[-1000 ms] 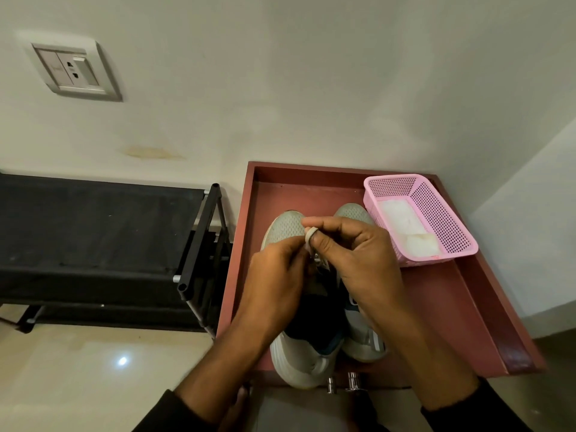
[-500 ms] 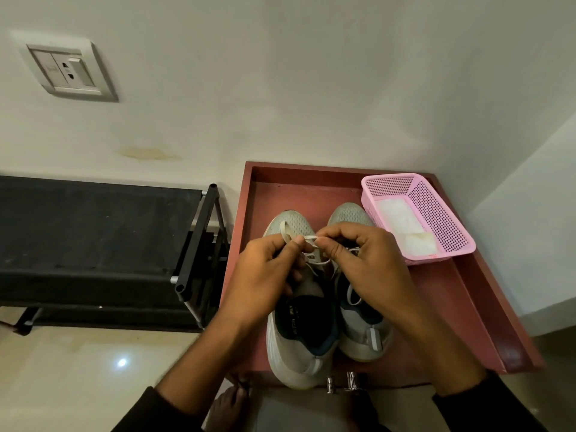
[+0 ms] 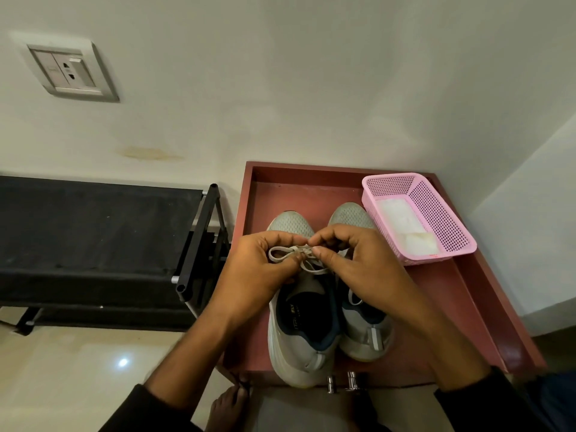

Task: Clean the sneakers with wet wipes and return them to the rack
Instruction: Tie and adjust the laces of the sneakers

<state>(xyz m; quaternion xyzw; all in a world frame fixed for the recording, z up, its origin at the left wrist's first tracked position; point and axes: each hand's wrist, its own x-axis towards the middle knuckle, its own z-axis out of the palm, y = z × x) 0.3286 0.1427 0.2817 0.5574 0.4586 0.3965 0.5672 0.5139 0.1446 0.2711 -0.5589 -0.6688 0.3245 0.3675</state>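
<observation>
Grey mesh sneakers with dark navy collars [image 3: 307, 325] sit side by side on the red-brown wooden tray-top stand [image 3: 461, 294], heels at its near edge, toes toward the far wall; the left one's heel overhangs the near edge slightly. Two small chrome knobs [image 3: 341, 381] show just below that edge. Above the left sneaker's tongue, the left hand [image 3: 258, 275] pinches a loop of the pale grey lace [image 3: 288, 252] between thumb and fingers, other fingers curled. The right hand [image 3: 358, 266] pinches the lace at the knot, fingertips meeting the left hand's. Likely tying or tightening the bow so the shoe goes back tidy. Uppers look pale, lightly soiled at the toes; whether wiping is done, cannot tell. Pink perforated plastic basket [image 3: 448, 219] sits at the stand's far right corner holding white wet wipes [image 3: 405, 226], within reach of the right hand. Black fabric-shelved shoe rack [image 3: 93, 238] stands left of the stand, against the wall. Grey wall socket [image 3: 68, 71] sits higher up.
</observation>
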